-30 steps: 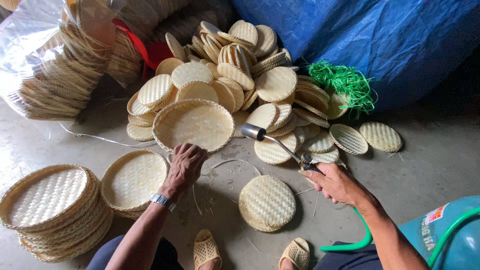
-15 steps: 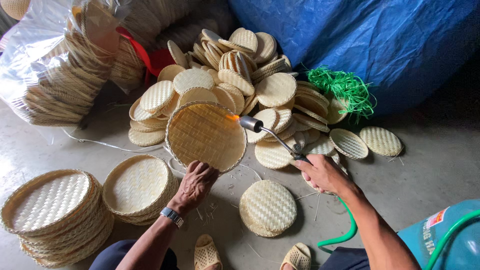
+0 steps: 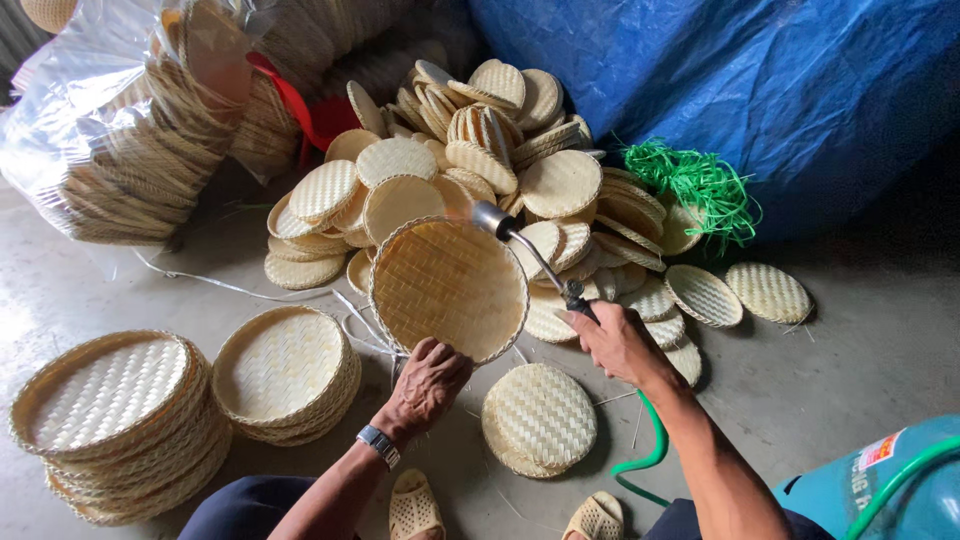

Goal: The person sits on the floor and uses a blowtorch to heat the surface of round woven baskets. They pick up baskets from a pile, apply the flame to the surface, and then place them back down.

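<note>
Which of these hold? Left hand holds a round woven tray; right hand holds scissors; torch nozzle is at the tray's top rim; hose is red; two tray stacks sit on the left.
1. The left hand holds a round woven bamboo tray tilted up. True.
2. The right hand holds scissors. False: a metal gas torch.
3. The torch nozzle is at the tray's upper rim. True.
4. The hose is red. False: green hose.
5. Two stacks of woven trays sit on the left. True.
</note>
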`<state>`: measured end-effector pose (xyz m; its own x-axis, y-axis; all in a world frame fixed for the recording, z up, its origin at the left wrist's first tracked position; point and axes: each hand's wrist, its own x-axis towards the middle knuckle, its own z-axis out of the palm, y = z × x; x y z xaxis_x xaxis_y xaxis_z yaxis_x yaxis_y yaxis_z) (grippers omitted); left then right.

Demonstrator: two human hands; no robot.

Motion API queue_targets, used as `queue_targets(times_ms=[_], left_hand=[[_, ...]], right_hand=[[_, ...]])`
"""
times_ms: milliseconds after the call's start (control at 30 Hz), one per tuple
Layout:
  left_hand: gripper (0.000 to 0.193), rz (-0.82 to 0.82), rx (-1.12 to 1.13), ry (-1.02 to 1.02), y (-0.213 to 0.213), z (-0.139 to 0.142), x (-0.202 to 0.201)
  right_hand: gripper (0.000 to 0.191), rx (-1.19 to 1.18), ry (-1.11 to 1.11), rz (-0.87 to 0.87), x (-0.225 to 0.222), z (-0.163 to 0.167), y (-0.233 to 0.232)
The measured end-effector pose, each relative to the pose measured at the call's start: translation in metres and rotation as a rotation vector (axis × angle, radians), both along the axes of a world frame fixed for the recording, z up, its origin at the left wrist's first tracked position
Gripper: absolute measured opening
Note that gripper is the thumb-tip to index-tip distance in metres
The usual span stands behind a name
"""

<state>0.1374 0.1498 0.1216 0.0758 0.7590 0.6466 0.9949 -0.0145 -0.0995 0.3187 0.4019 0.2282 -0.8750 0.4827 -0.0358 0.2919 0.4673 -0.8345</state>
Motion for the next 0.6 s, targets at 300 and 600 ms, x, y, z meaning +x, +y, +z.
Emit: queue_targets(times_ms=[300, 600], left_hand=[[0.020, -0.036, -0.131, 0.050, 0.013, -0.003, 0.018], [0.025, 0.099, -0.051, 0.038, 0.011, -0.025, 0.019]], right_hand=[[0.031, 0.032, 0.082, 0.189, 0.001, -0.011, -0.011], [0.047, -0.142, 0.046, -0.183, 0.041, -0.047, 0.008]])
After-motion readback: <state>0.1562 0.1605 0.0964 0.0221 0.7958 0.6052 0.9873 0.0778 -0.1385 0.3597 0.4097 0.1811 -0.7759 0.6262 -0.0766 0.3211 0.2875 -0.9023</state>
